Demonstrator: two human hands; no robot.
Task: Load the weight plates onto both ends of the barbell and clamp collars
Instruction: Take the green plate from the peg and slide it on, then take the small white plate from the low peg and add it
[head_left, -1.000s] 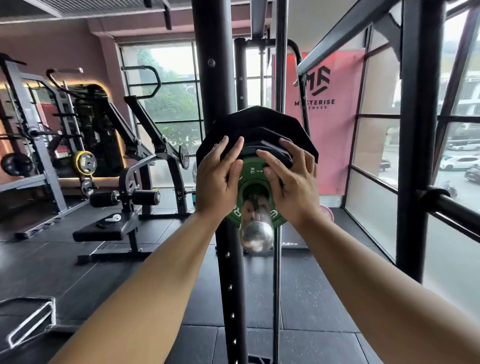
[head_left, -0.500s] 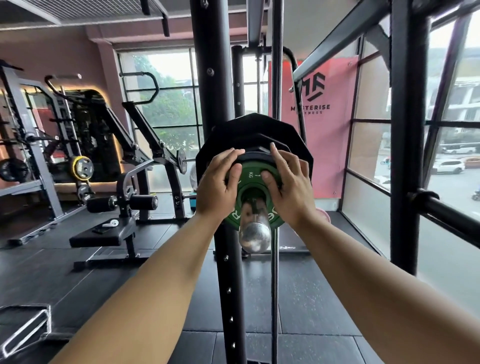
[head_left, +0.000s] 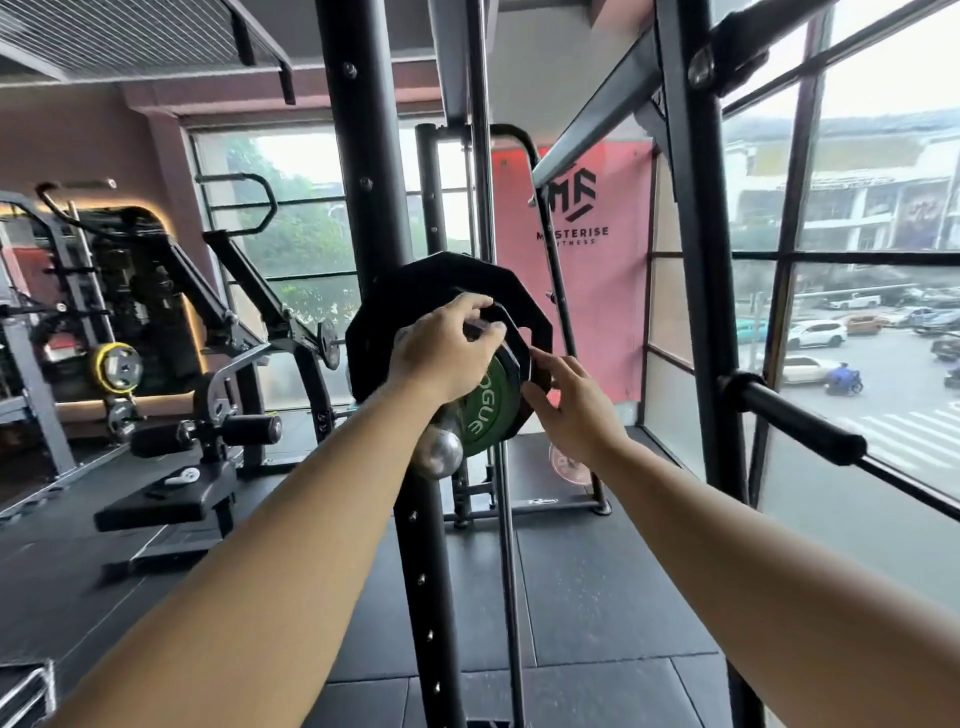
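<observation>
The chrome barbell sleeve end (head_left: 439, 456) points at me at centre. On it sit a large black many-sided plate (head_left: 395, 301), a smaller black plate (head_left: 511, 338) and a small green plate (head_left: 485, 410) in front. My left hand (head_left: 441, 353) lies over the upper left of the stack, its fingers curled on the smaller black plate's top edge. My right hand (head_left: 574, 410) is at the stack's right rim, fingertips touching the edge of the plates. No collar shows on the sleeve.
A black rack upright (head_left: 363, 208) rises just behind the plates. A black safety bar (head_left: 789, 415) sticks out at the right by the windows. Gym machines and a padded bench (head_left: 166, 501) stand to the left on black rubber flooring. A pink plate (head_left: 566, 462) leans on the floor behind.
The view swung left, so the plates now show at an angle. Both hands slid from the green plate's face outward to the black plates' edges.
</observation>
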